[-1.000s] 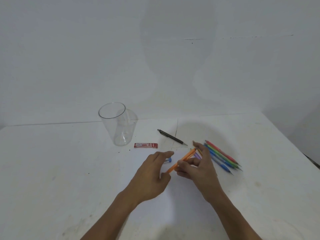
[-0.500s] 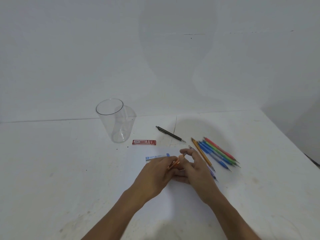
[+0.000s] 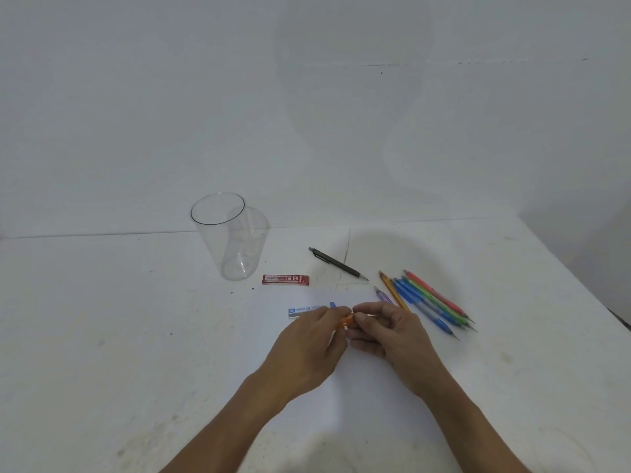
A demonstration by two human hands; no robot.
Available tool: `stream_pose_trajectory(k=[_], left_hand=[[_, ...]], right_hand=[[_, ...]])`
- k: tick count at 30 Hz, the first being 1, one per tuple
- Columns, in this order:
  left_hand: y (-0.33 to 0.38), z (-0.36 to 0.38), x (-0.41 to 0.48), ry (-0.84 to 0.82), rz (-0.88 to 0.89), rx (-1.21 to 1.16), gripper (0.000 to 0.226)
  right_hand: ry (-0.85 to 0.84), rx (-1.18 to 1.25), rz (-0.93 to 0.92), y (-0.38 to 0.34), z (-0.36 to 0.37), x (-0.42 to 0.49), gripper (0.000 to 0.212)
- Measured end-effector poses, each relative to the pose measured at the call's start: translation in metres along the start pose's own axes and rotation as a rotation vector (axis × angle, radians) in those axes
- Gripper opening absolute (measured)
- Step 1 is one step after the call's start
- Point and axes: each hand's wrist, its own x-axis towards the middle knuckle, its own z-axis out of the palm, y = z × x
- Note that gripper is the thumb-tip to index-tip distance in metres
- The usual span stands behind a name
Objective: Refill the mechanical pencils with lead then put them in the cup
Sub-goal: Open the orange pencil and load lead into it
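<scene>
Since left hand [image 3: 307, 349] met right hand [image 3: 392, 336], orange pencil [image 3: 343, 321] seemingly pinched

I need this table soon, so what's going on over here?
A person is working on an orange pencil over the white table: the left hand holds its barrel and the right hand pinches at its end, seemingly opening it for lead. A red lead case and a blue-grey lead case lie just beyond the hands. The clear cup stands upright and empty. A black pencil and a bunch of coloured pencils lie to the right.
</scene>
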Motion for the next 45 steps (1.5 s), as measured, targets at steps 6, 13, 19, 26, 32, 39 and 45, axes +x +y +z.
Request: stream_pose_trajectory(k=[6, 13, 19, 26, 32, 39, 45], left_hand=[[-0.007, 0.006, 0.002, 0.085, 0.009, 0.036, 0.034], [-0.012, 0.005, 0.001, 0.173, 0.032, 0.022, 0.029], [-0.016, 0.003, -0.001, 0.198, 0.012, 0.013, 0.028], [-0.012, 0.006, -0.002, 0.158, 0.000, 0.008, 0.032], [-0.012, 0.003, -0.003, 0.181, 0.015, 0.010, 0.029], [-0.011, 0.002, -0.002, 0.156, 0.008, 0.008, 0.030], [-0.009, 0.002, -0.002, 0.144, 0.003, -0.028, 0.032]], right_hand=[[-0.041, -0.018, -0.008, 0.000, -0.001, 0.000, 0.018], [-0.005, -0.040, -0.030, -0.001, 0.001, 0.003, 0.016], [0.115, -0.514, -0.129, -0.004, -0.011, 0.010, 0.010], [0.075, -1.167, -0.237, -0.005, -0.014, 0.015, 0.018], [0.036, -1.248, -0.188, -0.010, -0.010, 0.018, 0.021], [0.035, -1.186, -0.149, -0.015, -0.014, 0.016, 0.028], [0.099, -0.976, -0.225, -0.016, -0.020, 0.014, 0.022]])
